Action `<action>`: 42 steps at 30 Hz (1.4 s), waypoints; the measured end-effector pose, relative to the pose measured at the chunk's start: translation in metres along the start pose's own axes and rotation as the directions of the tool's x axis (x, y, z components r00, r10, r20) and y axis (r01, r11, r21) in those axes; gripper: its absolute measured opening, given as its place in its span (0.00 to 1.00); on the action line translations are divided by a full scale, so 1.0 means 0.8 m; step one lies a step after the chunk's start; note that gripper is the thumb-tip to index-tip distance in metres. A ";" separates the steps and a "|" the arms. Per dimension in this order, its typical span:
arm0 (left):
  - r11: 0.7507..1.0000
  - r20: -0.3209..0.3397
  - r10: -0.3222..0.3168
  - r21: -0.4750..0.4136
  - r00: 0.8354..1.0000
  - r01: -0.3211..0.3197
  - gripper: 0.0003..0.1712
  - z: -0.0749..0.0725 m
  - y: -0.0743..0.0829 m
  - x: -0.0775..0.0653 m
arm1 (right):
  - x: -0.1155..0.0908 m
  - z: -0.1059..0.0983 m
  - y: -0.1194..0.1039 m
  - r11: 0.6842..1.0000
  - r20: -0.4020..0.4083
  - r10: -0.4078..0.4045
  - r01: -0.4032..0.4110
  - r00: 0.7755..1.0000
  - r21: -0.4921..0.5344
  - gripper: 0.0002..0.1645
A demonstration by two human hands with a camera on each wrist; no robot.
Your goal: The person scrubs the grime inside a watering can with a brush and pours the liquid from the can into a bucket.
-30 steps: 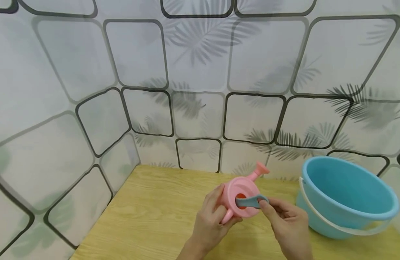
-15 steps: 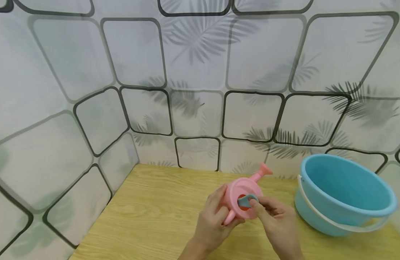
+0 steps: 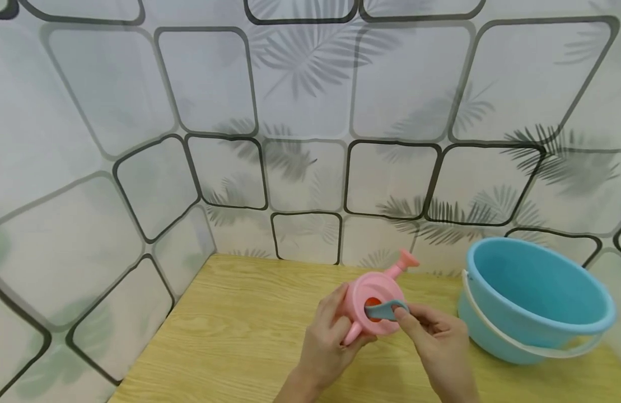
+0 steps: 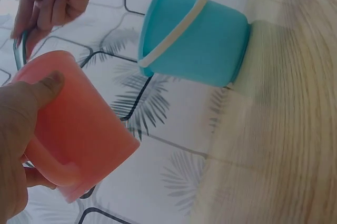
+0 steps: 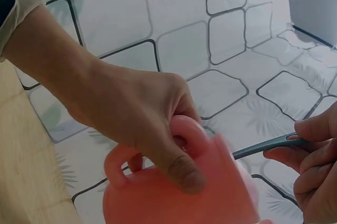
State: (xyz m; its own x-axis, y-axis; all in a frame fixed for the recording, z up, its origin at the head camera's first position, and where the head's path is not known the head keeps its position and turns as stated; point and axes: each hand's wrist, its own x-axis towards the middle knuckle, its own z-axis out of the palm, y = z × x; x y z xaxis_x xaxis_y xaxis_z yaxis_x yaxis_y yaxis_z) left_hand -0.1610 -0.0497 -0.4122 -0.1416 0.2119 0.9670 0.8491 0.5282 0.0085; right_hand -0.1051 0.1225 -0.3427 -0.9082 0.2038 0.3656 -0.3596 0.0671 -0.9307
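Note:
My left hand (image 3: 326, 341) grips a pink toy watering can (image 3: 359, 292) by its side and handle, tilting it so its round top opening faces me. Its spout points up and to the right. Inside the opening shows an orange-red patch (image 3: 373, 302). My right hand (image 3: 441, 341) pinches the end of a blue-grey spoon-like utensil (image 3: 383, 310) between thumb and fingers. The utensil's far end goes into the can and is hidden. In the right wrist view, the utensil's slim handle (image 5: 268, 144) enters the can's mouth, with the left thumb pressed on the can's wall (image 5: 174, 203).
A light-blue bucket (image 3: 517, 341) with a white handle (image 3: 512, 338) stands on the right of the wood-grain table (image 3: 229, 324). Patterned wall covering (image 3: 305, 168) rises behind and to the left of the table.
My right hand first moved toward the can, pushing the utensil deeper, then drew back slightly, so more of the handle shows now. The left hand keeps its hold, the can shifting only a little.

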 end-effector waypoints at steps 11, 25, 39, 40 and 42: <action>1.000 0.001 -0.008 -0.003 1.000 0.008 0.22 0.002 0.002 -0.002 | 0.001 0.000 0.000 0.999 -0.010 0.018 -0.018 1.000 0.029 0.06; 1.000 -0.002 -0.015 -0.014 1.000 0.015 0.22 0.004 0.000 -0.004 | 0.002 -0.011 0.003 0.999 -0.029 0.027 -0.026 0.999 0.028 0.06; 0.999 0.007 -0.030 -0.022 1.000 0.030 0.22 0.007 0.004 -0.007 | 0.002 -0.018 -0.001 0.998 -0.047 0.000 0.003 0.999 0.061 0.05; 0.999 0.009 -0.033 -0.022 0.999 0.033 0.22 0.007 0.004 -0.007 | 0.002 -0.018 -0.001 0.998 -0.043 0.003 0.000 0.999 0.066 0.05; 0.999 0.010 -0.036 -0.026 0.999 0.036 0.22 0.008 0.004 -0.007 | 0.002 -0.016 0.000 0.998 -0.012 0.004 -0.003 1.000 0.057 0.06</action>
State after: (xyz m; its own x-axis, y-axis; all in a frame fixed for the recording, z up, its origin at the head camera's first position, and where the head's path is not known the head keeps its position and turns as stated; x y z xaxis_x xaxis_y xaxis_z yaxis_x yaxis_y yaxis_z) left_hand -0.1606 -0.0439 -0.4196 -0.1770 0.2014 0.9634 0.8563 0.5141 0.0498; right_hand -0.1034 0.1350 -0.3421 -0.9069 0.2159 0.3618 -0.3684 0.0103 -0.9296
